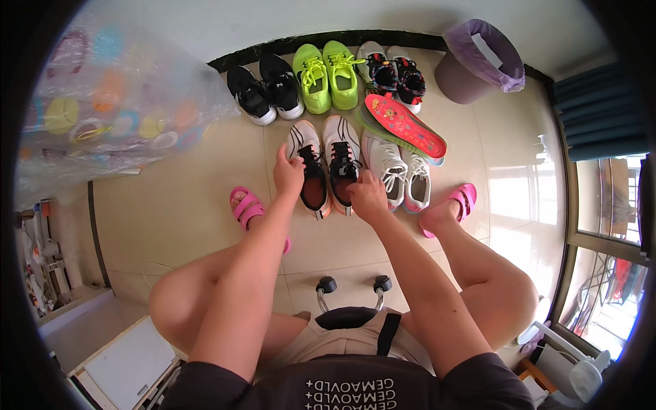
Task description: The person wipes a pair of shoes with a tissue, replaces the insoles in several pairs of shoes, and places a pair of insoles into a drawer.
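Observation:
A pair of white running shoes with black laces and linings stands on the floor before me, toes away: a left shoe (306, 141) and a right shoe (342, 138). My left hand (288, 174) is at the outer side of the left shoe, fingers apart, its thumb near the laces. At the collar of the right shoe is my right hand (368, 195), its fingers bent; whether they grip the collar is hard to see. Just right of that hand stands a pair of white lace-up sneakers (392, 169).
Behind stand black sneakers (266, 89), neon-yellow sneakers (325, 77) and grey-and-black sneakers (392, 72). A red patterned insole (405, 125) lies over a green insole (369, 125). A lined trash bin (464, 77) stands far right; plastic sheeting (123, 113) bulges at left. Pink sandals (246, 207) flank the shoes.

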Action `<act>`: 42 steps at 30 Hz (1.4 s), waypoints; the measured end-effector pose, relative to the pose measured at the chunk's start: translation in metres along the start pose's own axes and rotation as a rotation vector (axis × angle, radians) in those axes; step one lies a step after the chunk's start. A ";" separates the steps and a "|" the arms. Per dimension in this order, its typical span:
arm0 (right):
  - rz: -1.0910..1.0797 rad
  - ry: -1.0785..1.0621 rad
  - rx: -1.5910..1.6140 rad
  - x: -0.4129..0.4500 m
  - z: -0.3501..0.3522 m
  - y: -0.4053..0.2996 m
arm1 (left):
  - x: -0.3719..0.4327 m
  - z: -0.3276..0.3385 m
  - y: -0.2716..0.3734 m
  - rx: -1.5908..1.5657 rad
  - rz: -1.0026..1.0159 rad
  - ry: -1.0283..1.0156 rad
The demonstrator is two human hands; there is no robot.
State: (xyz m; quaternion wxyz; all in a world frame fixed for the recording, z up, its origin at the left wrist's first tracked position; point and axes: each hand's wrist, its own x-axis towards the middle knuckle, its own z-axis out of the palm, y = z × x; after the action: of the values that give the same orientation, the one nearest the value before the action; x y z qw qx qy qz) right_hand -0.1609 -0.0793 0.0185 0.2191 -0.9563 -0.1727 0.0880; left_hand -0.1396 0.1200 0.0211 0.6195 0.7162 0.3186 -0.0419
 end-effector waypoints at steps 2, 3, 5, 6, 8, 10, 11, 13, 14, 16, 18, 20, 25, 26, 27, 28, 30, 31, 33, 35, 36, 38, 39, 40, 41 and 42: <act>0.027 0.126 -0.110 0.005 0.009 0.002 | -0.008 0.011 -0.006 0.264 0.421 0.229; 0.023 0.117 -0.108 0.008 0.011 -0.002 | -0.012 0.011 -0.009 0.404 0.628 0.352; -0.053 0.277 -0.259 0.014 0.013 -0.009 | -0.013 0.011 -0.012 0.545 0.919 0.071; -0.067 0.275 -0.274 0.017 0.016 -0.004 | -0.018 0.016 -0.010 0.581 0.922 -0.015; -0.091 0.267 -0.308 0.024 0.018 -0.005 | -0.024 0.023 -0.014 0.621 0.913 -0.100; -0.114 0.261 -0.349 0.030 0.019 0.000 | -0.027 0.030 -0.018 0.834 0.805 -0.133; -0.123 0.240 -0.340 0.032 0.020 0.003 | -0.027 0.032 -0.020 0.831 0.802 -0.136; -0.131 0.215 -0.331 0.036 0.018 0.007 | -0.023 0.034 -0.022 0.925 0.783 -0.181; -0.175 0.218 -0.265 0.037 0.016 0.011 | -0.020 0.037 -0.023 0.922 0.780 -0.186; -0.228 0.217 -0.189 0.039 0.014 0.008 | -0.016 0.038 -0.028 0.964 0.767 -0.216; -0.324 0.234 -0.030 0.038 0.012 0.008 | -0.014 0.040 -0.032 0.999 0.753 -0.188; -0.365 0.224 0.063 0.036 0.015 0.011 | -0.014 0.045 -0.034 1.028 0.744 -0.165; -0.275 0.336 0.134 0.041 0.007 0.006 | -0.007 0.044 -0.032 0.973 0.706 -0.182; -0.236 0.320 0.138 0.040 0.006 0.003 | -0.004 0.043 -0.030 0.903 0.733 -0.173; -0.237 0.325 0.139 0.038 0.005 0.002 | 0.000 0.039 -0.030 0.904 0.737 -0.171; -0.220 0.291 0.070 0.036 0.004 0.002 | 0.005 0.035 -0.029 0.925 0.717 -0.244; -0.200 0.260 0.001 0.035 0.005 0.006 | 0.012 0.031 -0.023 0.929 0.706 -0.361; -0.186 0.240 -0.063 0.035 0.009 0.010 | 0.015 0.033 -0.017 0.929 0.710 -0.364; -0.175 0.219 -0.127 0.037 0.016 0.014 | 0.022 0.034 -0.008 0.828 0.602 -0.436; -0.161 0.202 -0.164 0.038 0.022 0.016 | 0.023 0.034 -0.006 0.801 0.600 -0.386; -0.164 0.201 -0.166 0.039 0.022 0.014 | 0.024 0.035 -0.006 0.795 0.517 -0.378; -0.111 0.169 0.016 0.040 0.020 0.011 | 0.024 0.034 -0.006 0.786 0.434 -0.368; -0.113 0.166 0.014 0.042 0.018 0.010 | 0.021 0.033 -0.009 0.837 0.440 -0.361; -0.016 0.112 0.177 0.046 0.017 0.010 | 0.020 0.033 -0.011 0.888 0.445 -0.355; 0.082 0.057 0.340 0.050 0.014 0.011 | 0.022 0.033 -0.012 0.885 0.442 -0.353; 0.138 0.057 0.398 0.055 0.009 0.012 | 0.021 0.037 -0.009 0.915 0.447 -0.353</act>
State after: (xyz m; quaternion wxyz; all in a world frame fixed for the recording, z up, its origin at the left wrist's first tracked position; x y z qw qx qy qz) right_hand -0.1085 -0.0660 -0.0001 0.4017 -0.9059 -0.0796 0.1083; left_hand -0.1156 0.0953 -0.0048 0.2821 0.9454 -0.0013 -0.1635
